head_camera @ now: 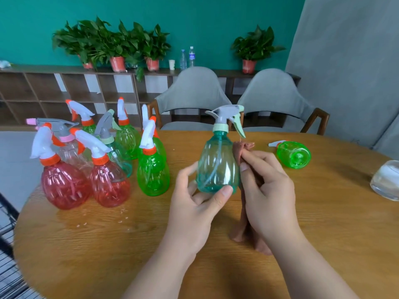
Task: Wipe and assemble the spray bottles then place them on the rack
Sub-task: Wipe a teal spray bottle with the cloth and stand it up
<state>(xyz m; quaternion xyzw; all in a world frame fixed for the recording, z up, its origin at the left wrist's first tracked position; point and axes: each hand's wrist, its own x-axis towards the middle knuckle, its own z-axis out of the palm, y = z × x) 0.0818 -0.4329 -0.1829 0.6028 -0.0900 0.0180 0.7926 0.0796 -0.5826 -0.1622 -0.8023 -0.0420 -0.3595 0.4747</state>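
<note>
A teal spray bottle [217,165] with a grey and pale green trigger head stands upright above the middle of the wooden table [108,244]. My left hand [194,203] grips its base, thumb across the front. My right hand [265,190] pinches a brown cloth [239,152] against the bottle's right side; the cloth hangs down behind the hand to the table. A group of several red, green and clear spray bottles [101,156] with heads on stands at the left. One green bottle [294,154] lies on its side at the right.
A glass bowl [386,180] sits at the table's right edge. Two grey chairs [194,98] stand behind the table. A black wire rack [8,244] shows at the lower left. A shelf with potted plants [116,48] lines the back wall.
</note>
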